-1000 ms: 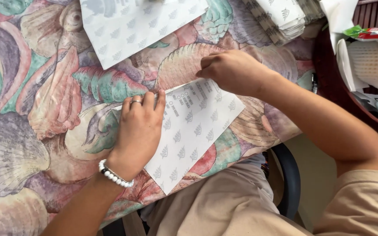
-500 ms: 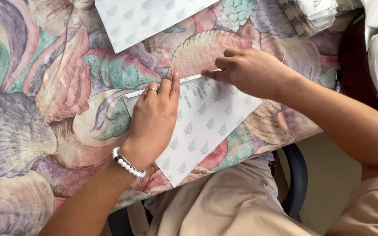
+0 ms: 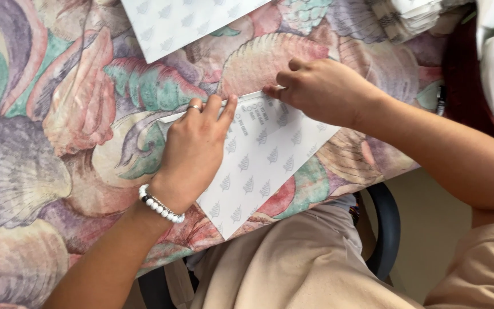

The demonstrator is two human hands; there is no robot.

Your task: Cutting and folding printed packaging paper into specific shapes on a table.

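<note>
Home: shell-patterned tablecloth (image 3: pixel 58 114), chair (image 3: pixel 387 229)

Two hands (image 3: pixel 192 149), two patterned sheets (image 3: pixel 258 166)

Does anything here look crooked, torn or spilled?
Nothing torn or spilled. The white patterned sheet lies askew, its lower corner hanging past the edge of the shell-print tablecloth. The left hand presses it flat; the right hand pinches its top edge. A second sheet lies beyond.

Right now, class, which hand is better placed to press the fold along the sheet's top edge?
Right. The right hand already pinches the top edge of the sheet, while the left hand lies flat, pinning it.
</note>
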